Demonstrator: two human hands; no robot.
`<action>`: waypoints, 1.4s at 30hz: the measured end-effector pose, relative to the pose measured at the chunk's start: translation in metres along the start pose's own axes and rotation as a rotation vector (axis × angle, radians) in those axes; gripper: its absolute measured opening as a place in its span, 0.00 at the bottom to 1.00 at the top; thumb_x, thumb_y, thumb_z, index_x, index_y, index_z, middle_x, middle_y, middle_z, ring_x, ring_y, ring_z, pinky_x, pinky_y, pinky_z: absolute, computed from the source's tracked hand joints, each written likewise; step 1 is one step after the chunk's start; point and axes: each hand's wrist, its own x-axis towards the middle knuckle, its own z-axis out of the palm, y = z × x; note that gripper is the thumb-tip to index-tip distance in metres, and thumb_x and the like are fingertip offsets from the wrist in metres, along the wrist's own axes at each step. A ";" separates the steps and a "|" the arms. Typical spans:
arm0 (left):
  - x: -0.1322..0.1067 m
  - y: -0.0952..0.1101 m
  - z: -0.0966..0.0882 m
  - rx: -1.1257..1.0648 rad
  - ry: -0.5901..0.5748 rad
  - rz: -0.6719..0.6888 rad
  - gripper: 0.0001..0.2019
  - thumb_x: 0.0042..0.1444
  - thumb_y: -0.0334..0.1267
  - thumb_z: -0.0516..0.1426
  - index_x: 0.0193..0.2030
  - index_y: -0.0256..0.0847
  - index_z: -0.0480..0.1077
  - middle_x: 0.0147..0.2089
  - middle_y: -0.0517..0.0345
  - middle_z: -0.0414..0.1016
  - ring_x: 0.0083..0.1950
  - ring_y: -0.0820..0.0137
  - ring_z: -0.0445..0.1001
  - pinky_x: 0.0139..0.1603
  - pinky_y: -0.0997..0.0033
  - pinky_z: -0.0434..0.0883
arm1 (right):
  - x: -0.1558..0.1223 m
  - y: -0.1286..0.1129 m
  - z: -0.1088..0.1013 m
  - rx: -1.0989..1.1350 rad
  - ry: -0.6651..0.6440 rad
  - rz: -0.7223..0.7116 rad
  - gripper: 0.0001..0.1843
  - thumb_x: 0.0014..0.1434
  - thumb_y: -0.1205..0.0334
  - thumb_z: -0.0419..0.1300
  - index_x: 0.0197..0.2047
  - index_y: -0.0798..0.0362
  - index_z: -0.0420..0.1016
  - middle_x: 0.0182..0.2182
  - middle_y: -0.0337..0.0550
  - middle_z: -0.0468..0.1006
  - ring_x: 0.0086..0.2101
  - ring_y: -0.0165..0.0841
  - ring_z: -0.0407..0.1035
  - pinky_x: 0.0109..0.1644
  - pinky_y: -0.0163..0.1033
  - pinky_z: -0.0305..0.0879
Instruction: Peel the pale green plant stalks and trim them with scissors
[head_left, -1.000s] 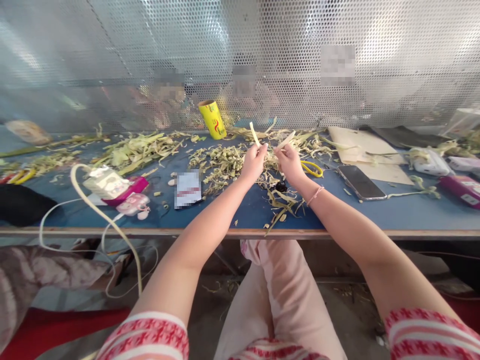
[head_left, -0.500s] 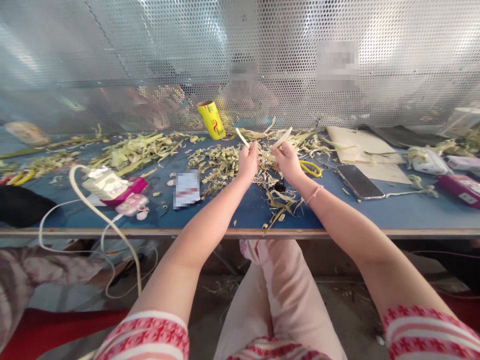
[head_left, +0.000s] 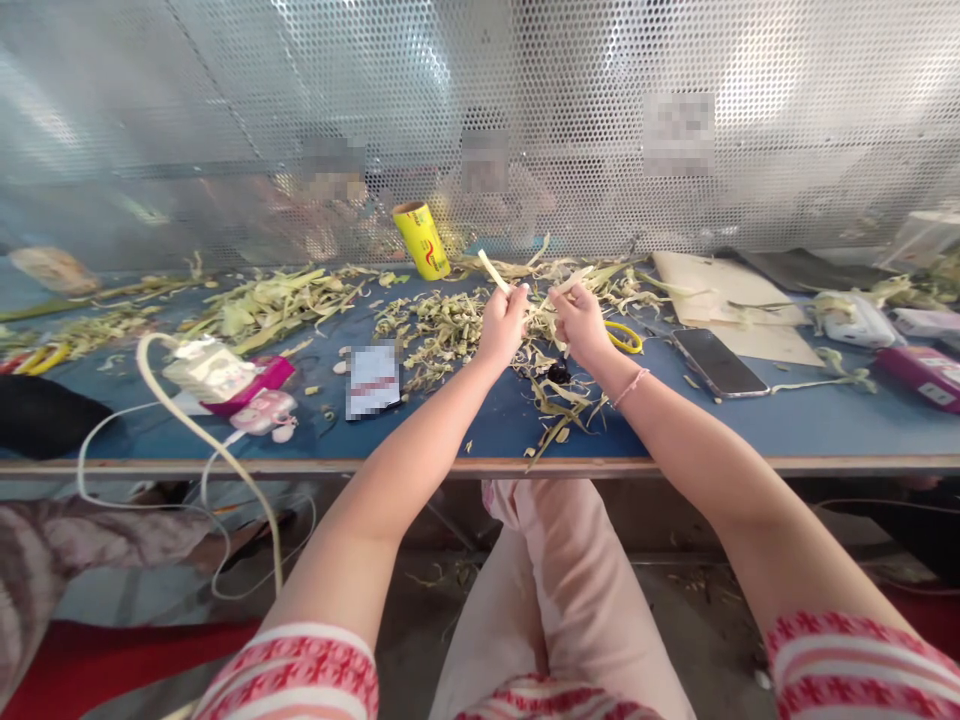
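The left hand (head_left: 504, 322) and right hand (head_left: 582, 324) each pinch a pale strip (head_left: 490, 269) near the yellow tube (head_left: 421, 243), probably for fingertip control.

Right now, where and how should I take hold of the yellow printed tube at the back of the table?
Probably around the middle of the yellow printed tube, coming from the front with the nearer left hand, once that sets down its pale strip. The tube stands on end, its round side facing you; the perforated metal screen rises behind it.
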 end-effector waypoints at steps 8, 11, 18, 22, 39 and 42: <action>0.013 -0.014 -0.002 -0.223 0.100 -0.125 0.18 0.58 0.51 0.54 0.28 0.42 0.55 0.18 0.71 0.48 0.14 0.83 0.49 0.15 0.77 0.48 | -0.004 -0.003 0.006 0.005 -0.075 0.003 0.15 0.56 0.53 0.62 0.32 0.49 0.59 0.19 0.28 0.55 0.15 0.19 0.50 0.14 0.28 0.41; 0.012 -0.012 -0.002 -0.249 0.110 -0.164 0.17 0.58 0.52 0.55 0.29 0.42 0.56 0.18 0.72 0.46 0.14 0.83 0.47 0.16 0.77 0.47 | -0.006 -0.006 0.007 0.014 -0.110 0.014 0.16 0.54 0.53 0.64 0.32 0.49 0.59 0.19 0.28 0.55 0.15 0.19 0.50 0.15 0.27 0.41; 0.008 -0.002 -0.009 -0.178 -0.108 -0.041 0.14 0.59 0.50 0.54 0.32 0.41 0.64 0.19 0.68 0.58 0.18 0.82 0.57 0.20 0.79 0.55 | -0.002 -0.010 -0.009 0.081 -0.053 0.101 0.17 0.57 0.58 0.61 0.29 0.50 0.54 0.17 0.25 0.49 0.14 0.17 0.45 0.16 0.26 0.38; 0.006 0.001 -0.014 -0.174 -0.292 -0.008 0.13 0.55 0.48 0.59 0.37 0.39 0.70 0.26 0.62 0.70 0.24 0.81 0.66 0.26 0.79 0.63 | 0.001 -0.008 -0.015 0.062 -0.043 0.192 0.19 0.58 0.59 0.59 0.27 0.49 0.50 0.13 0.24 0.48 0.13 0.19 0.42 0.16 0.26 0.37; 0.010 -0.010 -0.019 -0.262 -0.434 -0.105 0.20 0.38 0.54 0.67 0.24 0.36 0.76 0.18 0.65 0.61 0.22 0.82 0.60 0.25 0.79 0.60 | -0.004 -0.010 -0.011 0.046 -0.099 0.245 0.17 0.58 0.64 0.58 0.26 0.50 0.51 0.13 0.25 0.49 0.13 0.18 0.42 0.14 0.24 0.38; 0.010 -0.009 -0.020 -0.246 -0.507 -0.120 0.20 0.38 0.53 0.67 0.20 0.36 0.73 0.25 0.62 0.65 0.27 0.81 0.63 0.27 0.79 0.61 | -0.004 -0.011 -0.013 0.061 -0.125 0.231 0.16 0.56 0.64 0.60 0.26 0.51 0.53 0.14 0.24 0.48 0.13 0.18 0.42 0.14 0.24 0.38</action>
